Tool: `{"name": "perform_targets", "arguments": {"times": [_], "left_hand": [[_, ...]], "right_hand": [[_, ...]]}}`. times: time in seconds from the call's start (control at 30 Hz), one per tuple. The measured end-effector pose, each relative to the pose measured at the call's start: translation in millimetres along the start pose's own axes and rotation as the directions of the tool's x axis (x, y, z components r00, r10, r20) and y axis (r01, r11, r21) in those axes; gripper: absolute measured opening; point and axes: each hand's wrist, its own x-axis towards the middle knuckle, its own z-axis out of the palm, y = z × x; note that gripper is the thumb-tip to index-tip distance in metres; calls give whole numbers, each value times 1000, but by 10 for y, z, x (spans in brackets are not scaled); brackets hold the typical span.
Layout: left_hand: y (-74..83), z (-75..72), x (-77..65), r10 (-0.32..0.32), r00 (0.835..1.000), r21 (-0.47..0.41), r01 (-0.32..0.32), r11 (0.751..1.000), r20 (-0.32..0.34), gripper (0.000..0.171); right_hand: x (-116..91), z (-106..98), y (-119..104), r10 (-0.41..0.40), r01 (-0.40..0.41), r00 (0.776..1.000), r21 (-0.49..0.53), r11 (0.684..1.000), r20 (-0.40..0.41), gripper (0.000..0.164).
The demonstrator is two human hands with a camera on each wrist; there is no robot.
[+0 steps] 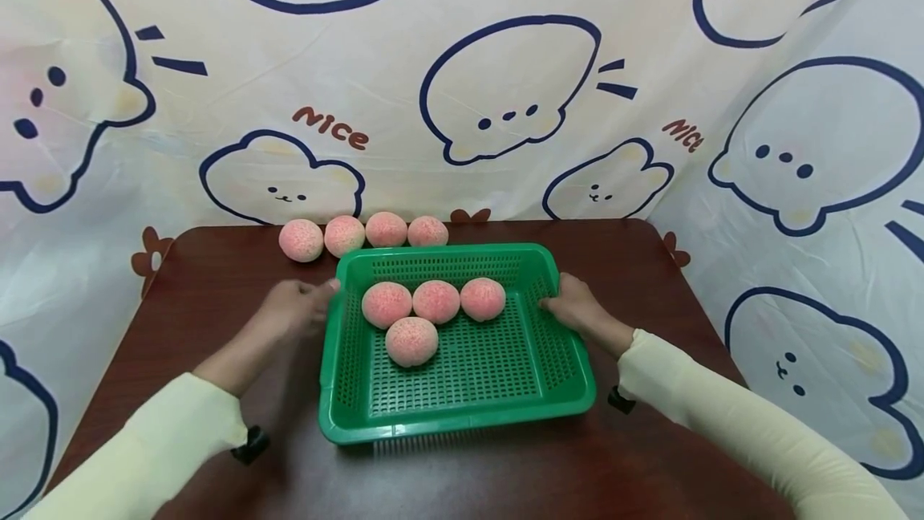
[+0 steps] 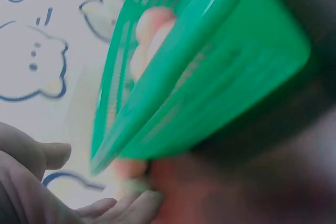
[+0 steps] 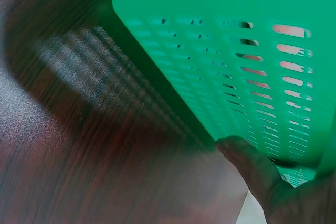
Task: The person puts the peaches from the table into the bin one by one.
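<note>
One hand, the right [image 1: 581, 306], grips the green basket [image 1: 476, 417].

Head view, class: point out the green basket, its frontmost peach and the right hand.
Green basket [image 1: 498, 416], head view: front rim.
Frontmost peach [image 1: 411, 342], head view: visible middle.
Right hand [image 1: 581, 309], head view: middle of hand.

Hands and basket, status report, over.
Left hand open, beside green basket; right hand grips its right side. Four peaches inside. Four more peaches close behind it, possibly blocking a forward push.
</note>
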Motion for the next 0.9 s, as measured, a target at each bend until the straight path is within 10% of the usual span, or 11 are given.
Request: {"name": "perform_targets", "arguments": {"times": [0.3, 0.57, 0.9], "left_hand": [[242, -405, 406, 44, 949, 162, 8, 987, -312, 68], [349, -461, 849, 139, 942, 247, -63, 967, -306, 77], [381, -470, 1176, -41, 955, 254, 119, 960, -292, 71]], "right_hand": [[-7, 0, 3, 9, -9, 1000, -17, 1000, -20, 52], [-14, -14, 32, -1, 1, 1000, -1, 1000, -31, 54], [19, 8, 9, -26, 26, 999, -12, 1000, -46, 53]]}}
